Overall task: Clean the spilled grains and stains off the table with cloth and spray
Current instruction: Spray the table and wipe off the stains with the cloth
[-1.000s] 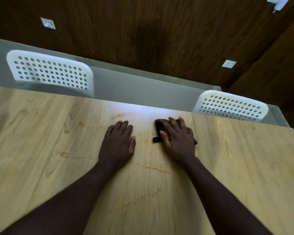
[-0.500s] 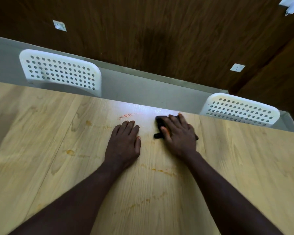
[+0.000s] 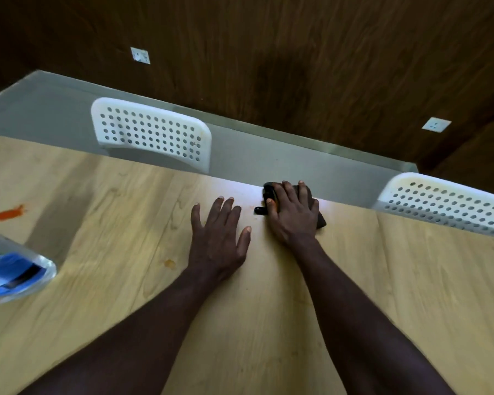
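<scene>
On the near left part of the table [image 3: 382, 280] there is a clear bottle [image 3: 12, 275] with a blue label. It is blurred and cut by the frame, so it cannot be said with certainty that it is the spray. A little further in, toward the middle of the table, a small orange stain [image 3: 170, 263] is not yet wiped.

Just beyond this stain the left hand [image 3: 217, 240] lies flat on the table. Its fingers are straight and spread, it holds nothing, and it seems only to support the person.

Further, at the far edge of the table, the right hand [image 3: 293, 215] presses on the dark cloth [image 3: 321, 220]. The fingers lie stretched over the cloth and are not closed around it. The cloth is folded small, and part of it shows at both sides of the hand.

At the far left side of the table a long red-orange stain [image 3: 5, 216] remains. No grains can be made out on the table.

The step in hand appears to be wiping at the far edge. The next move probably calls for sliding the cloth back toward the small orange stain with steady pressure, then over to the red one, perhaps with some spray first.

Behind the table stand two white chairs [image 3: 151, 135] with holes in their backs.
</scene>
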